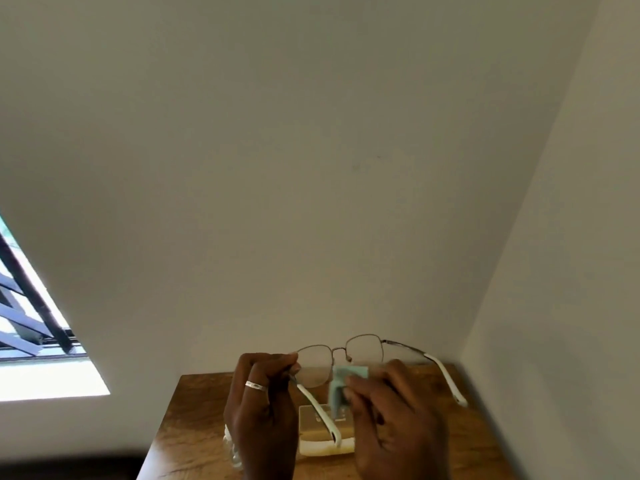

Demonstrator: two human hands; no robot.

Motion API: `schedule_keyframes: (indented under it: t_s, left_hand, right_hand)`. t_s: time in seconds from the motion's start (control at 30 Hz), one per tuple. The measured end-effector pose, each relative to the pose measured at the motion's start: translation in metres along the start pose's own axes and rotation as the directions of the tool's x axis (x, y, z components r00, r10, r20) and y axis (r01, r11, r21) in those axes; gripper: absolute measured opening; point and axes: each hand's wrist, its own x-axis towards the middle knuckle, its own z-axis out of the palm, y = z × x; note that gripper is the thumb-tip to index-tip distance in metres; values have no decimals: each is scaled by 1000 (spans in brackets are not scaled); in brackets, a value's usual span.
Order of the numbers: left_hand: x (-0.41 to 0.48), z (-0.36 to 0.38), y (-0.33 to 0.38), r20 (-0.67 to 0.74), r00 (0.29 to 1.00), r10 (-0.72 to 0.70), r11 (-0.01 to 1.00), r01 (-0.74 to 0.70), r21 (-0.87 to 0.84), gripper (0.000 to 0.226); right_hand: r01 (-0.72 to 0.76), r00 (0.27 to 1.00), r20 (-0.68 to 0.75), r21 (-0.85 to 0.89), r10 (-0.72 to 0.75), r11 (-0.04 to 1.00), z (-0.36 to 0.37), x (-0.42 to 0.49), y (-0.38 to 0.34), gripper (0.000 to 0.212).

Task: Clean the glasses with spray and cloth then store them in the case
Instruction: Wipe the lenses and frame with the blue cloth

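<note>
the glasses (341, 355) are held up in the air above the wooden counter (194, 427), lenses facing away and both temples unfolded, so that each lens can be reached from either side. the left hand (263, 410) is closed around the frame at the left hinge, where the white-tipped temple (317, 407) begins; the frame is steadied there, apparently so that no fingers rest on the glass. the right hand (391, 414) is closed on a pale blue-green cloth (341, 384), which is pinched against the lower part of the right lens, near the bridge. the cloth appears to be folded over the lens edge so that both faces can be rubbed at once, though the far face cannot be seen.

a cream-coloured case (325, 441) is left lying on the counter directly beneath the glasses, probably kept close for the storing step; whether it is open cannot be told with certainty. something clear, possibly the spray bottle (233, 448), is mostly hidden behind the left wrist. the wiping step is judged to be under way, with storing not yet done.
</note>
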Motion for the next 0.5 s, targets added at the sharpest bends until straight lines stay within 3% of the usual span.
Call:
schedule_keyframes:
  t_s: [0.1, 0.17, 0.2, 0.33, 0.5]
  left_hand:
    - [5, -4, 1, 8, 1000, 6, 1000, -7, 7, 23]
    - [6, -3, 1, 17, 1000, -27, 1000, 27, -7, 14]
    - [6, -2, 1, 20, 999, -50, 998, 50, -26, 9]
    - [9, 3, 9, 43, 995, -85, 991, 89, -98, 25]
    - [11, 7, 22, 75, 991, -107, 981, 117, -153, 14]
  right_hand:
    - [-44, 979, -203, -25, 38, 999, -14, -4, 12, 16]
    - [-51, 965, -260, -70, 31, 996, -19, -1, 17, 16]
    - [-49, 961, -276, -78, 26, 996, -20, 2, 19, 14]
    - [-12, 945, -326, -79, -15, 997, -13, 13, 27, 21]
    - [-11, 945, -325, -112, -26, 994, -5, 18, 28, 37]
